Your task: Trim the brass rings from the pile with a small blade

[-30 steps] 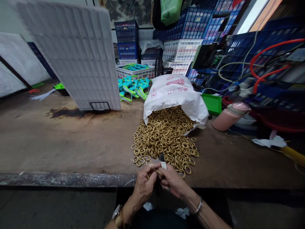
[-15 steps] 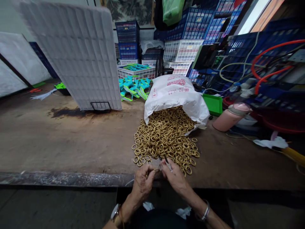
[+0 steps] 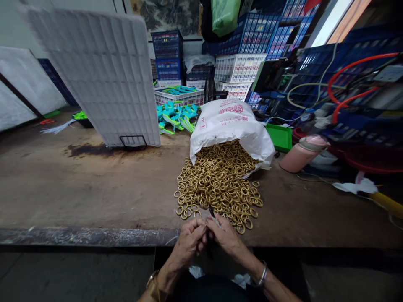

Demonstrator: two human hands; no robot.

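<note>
My left hand (image 3: 189,238) is closed in a pinch at the table's front edge, on a gold ring that my fingers now mostly hide. Pressed close beside it, my right hand (image 3: 224,235) is closed round a slim tool with a dark pointed tip (image 3: 212,212); the rest of the tool is covered by my fingers. The fingertips of both hands meet or nearly meet. Just beyond them lies a heap of gold rings (image 3: 217,180), spilling from the mouth of a white woven sack (image 3: 229,121) that rests on its side.
A tall white ribbed panel (image 3: 100,79) stands on the wooden table (image 3: 94,188) at left. Turquoise and green pieces (image 3: 178,115) lie behind the sack. To the right are a green tray (image 3: 279,137), a pink bottle (image 3: 302,154) and red hoses (image 3: 333,90). Stacked crates (image 3: 241,67) fill the back.
My hands have drawn together, slightly lower and to the left. The ring, visible between my left fingers before, is now mostly hidden. The tool's dark tip has shifted left.
</note>
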